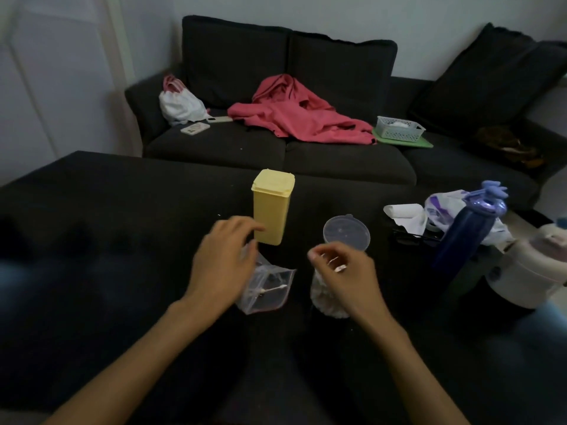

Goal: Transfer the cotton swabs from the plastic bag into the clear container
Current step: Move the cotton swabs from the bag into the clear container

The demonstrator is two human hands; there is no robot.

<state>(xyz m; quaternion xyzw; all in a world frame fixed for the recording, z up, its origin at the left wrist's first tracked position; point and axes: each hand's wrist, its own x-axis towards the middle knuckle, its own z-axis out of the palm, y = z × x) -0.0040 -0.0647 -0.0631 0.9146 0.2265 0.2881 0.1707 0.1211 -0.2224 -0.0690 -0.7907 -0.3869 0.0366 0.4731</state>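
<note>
While cluttered, dark ottoman (92, 210) before charcoal sofa (306, 161), white walls.

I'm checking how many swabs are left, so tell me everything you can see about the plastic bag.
The plastic bag is small, clear and crinkled, with a reddish edge. It lies flat on the dark surface in front of the yellow box. One or two cotton swabs show inside. The left hand rests over its far end.
</note>
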